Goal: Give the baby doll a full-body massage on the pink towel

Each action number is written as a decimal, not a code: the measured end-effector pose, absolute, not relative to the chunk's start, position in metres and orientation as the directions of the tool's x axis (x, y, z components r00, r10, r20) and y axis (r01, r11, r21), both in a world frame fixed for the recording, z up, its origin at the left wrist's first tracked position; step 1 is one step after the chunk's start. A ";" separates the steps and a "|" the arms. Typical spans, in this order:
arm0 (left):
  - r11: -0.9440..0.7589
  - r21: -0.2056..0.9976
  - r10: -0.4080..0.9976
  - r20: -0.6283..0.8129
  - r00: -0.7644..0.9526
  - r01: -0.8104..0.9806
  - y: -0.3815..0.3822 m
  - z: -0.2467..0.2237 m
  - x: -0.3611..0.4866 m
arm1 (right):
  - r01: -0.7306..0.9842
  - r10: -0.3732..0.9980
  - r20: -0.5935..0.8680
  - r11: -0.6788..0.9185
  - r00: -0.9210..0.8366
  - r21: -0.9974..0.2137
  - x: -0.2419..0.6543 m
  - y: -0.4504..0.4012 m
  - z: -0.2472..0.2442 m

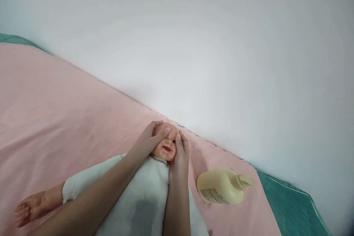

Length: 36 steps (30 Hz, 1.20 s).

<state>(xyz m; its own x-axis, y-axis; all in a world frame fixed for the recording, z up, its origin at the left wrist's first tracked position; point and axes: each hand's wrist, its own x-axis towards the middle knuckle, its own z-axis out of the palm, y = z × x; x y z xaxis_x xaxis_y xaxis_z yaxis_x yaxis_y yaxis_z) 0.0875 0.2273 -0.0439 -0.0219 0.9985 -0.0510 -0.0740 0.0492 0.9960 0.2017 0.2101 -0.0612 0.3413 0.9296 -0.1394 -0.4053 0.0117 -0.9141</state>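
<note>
A baby doll (pixel 166 151) in a white cloth suit lies on its back on a pink sheet (pixel 83 99). Its head is framed by both of my hands. My left hand (pixel 153 136) curves around the left side of the head, its thumb pressed across the forehead and over one eye. On the other side, my right hand (pixel 181 151) cups the cheek and temple, thumb near the other eye. Both forearms cross over the doll's body. One doll arm (pixel 41 202) stretches out to the lower left, with its hand uncovered. A grey patch marks the suit's front.
Right of the doll, a pale yellow pump bottle (pixel 221 186) rests on the sheet, its spout pointing right. A white wall (pixel 207 44) rises directly behind the doll's head. Green cover (pixel 290 202) shows past the sheet's right edge and at the far left corner.
</note>
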 end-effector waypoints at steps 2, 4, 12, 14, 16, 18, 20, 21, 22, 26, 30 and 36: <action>0.060 0.997 0.998 -0.061 -0.024 -0.058 0.226 -0.042 0.087 | -0.375 0.926 -0.143 -0.001 0.351 -0.927 0.202 0.210 -0.061; 0.061 0.997 0.998 -0.062 -0.033 -0.044 0.227 -0.042 0.087 | -0.342 0.918 -0.134 0.002 0.373 -0.940 0.202 0.211 -0.063; 0.057 0.998 0.997 -0.058 -0.045 -0.015 0.230 -0.048 0.086 | -0.262 0.904 -0.093 0.022 0.418 -0.965 0.206 0.215 -0.072; 0.049 0.998 0.997 -0.051 -0.050 -0.036 0.230 -0.049 0.087 | -0.289 0.899 -0.114 0.014 0.422 -0.957 0.205 0.215 -0.071; 0.055 0.996 0.997 -0.058 -0.045 -0.071 0.230 -0.049 0.087 | -0.334 0.896 -0.142 0.007 0.420 -0.942 0.204 0.214 -0.069; 0.062 0.992 0.997 -0.066 -0.035 -0.111 0.231 -0.050 0.087 | -0.384 0.896 -0.163 0.010 0.413 -0.923 0.204 0.214 -0.067; 0.063 0.987 0.997 -0.068 -0.028 -0.151 0.231 -0.051 0.088 | -0.431 0.897 -0.174 0.020 0.406 -0.902 0.204 0.214 -0.067; 0.064 0.984 0.997 -0.070 -0.027 -0.168 0.232 -0.052 0.088 | -0.450 0.897 -0.180 0.024 0.404 -0.893 0.204 0.214 -0.068; 0.063 0.981 0.997 -0.069 -0.029 -0.182 0.232 -0.052 0.088 | -0.463 0.896 -0.185 0.026 0.405 -0.886 0.204 0.215 -0.068; 0.019 0.973 0.999 -0.025 -0.023 -0.231 0.230 -0.050 0.089 | -0.436 0.902 -0.139 0.059 0.409 -0.898 0.205 0.214 -0.068; 0.013 0.988 1.000 -0.016 -0.020 -0.152 0.226 -0.043 0.088 | -0.308 0.916 -0.075 0.054 0.393 -0.950 0.203 0.211 -0.064; 0.076 0.996 0.997 -0.077 -0.031 -0.040 0.227 -0.041 0.085 | -0.259 0.916 -0.086 0.020 0.392 -0.966 0.203 0.210 -0.063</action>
<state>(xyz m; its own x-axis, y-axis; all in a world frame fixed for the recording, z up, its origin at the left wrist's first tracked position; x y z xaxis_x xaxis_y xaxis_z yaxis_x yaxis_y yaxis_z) 0.0854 0.2266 -0.0411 -0.0312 0.9965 -0.0774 -0.0402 0.0761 0.9963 0.2029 0.2096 -0.0633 0.3920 0.9159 -0.0863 -0.2594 0.0200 -0.9656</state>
